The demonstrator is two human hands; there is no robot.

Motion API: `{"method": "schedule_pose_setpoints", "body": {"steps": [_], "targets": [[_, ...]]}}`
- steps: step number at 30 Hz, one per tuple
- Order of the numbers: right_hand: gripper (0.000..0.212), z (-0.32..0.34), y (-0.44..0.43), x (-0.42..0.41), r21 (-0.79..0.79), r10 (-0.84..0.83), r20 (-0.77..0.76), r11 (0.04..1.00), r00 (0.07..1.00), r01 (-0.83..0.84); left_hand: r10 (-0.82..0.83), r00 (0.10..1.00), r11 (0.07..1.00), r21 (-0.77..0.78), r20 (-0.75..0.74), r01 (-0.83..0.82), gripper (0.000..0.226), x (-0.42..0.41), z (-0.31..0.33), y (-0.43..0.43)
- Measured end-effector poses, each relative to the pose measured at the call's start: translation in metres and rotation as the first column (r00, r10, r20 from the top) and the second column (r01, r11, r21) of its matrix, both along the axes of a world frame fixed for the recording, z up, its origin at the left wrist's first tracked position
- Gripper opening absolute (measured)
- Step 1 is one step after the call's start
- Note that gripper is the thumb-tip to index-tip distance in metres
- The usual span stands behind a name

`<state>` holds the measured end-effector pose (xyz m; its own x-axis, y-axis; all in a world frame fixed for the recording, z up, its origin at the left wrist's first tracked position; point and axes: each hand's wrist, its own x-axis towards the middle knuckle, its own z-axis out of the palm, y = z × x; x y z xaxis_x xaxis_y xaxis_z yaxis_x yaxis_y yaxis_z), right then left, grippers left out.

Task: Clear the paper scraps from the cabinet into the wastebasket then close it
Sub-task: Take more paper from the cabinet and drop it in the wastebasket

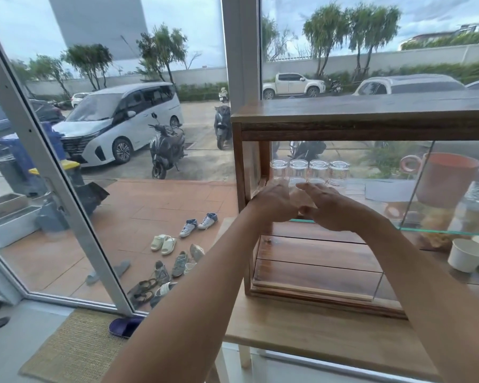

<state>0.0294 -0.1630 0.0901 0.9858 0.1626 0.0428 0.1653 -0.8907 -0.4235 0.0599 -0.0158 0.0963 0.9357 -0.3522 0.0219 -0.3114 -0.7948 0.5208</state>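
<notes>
A wooden cabinet with glass sides stands on a wooden table. Its front glass door is slid to the right, leaving the left half open. Both my arms reach into the upper left of the opening. My left hand is curled by the cabinet's left wall, and my right hand is beside it with fingers stretched leftward. Between them lies a blurred pale tan paper scrap; I cannot tell whether either hand grips it. No wastebasket is in view.
Several upturned glasses stand just behind my hands on the glass shelf. A terracotta mug and jars sit behind the door, and a white paper cup sits lower right. A glass entrance door is on the left, with shoes outside it.
</notes>
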Motion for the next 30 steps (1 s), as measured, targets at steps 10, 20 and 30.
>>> {"method": "schedule_pose_setpoints", "body": {"steps": [10,20,30], "targets": [[0.025,-0.005,0.005,-0.016,0.159,0.034,0.217,0.985,0.976,-0.069,0.012,0.969,0.991,-0.134,0.245,0.022,0.022,-0.019,-0.007,0.008],[0.02,0.007,0.036,-0.074,0.41,0.232,0.177,0.866,0.957,-0.286,0.016,0.974,0.895,-0.437,0.225,0.086,0.016,-0.09,-0.021,0.08],[0.02,-0.073,0.169,-0.066,0.513,0.506,0.011,0.738,0.863,-0.439,0.248,0.969,0.838,-0.502,0.0,-0.215,0.012,-0.141,-0.086,0.219]]}}
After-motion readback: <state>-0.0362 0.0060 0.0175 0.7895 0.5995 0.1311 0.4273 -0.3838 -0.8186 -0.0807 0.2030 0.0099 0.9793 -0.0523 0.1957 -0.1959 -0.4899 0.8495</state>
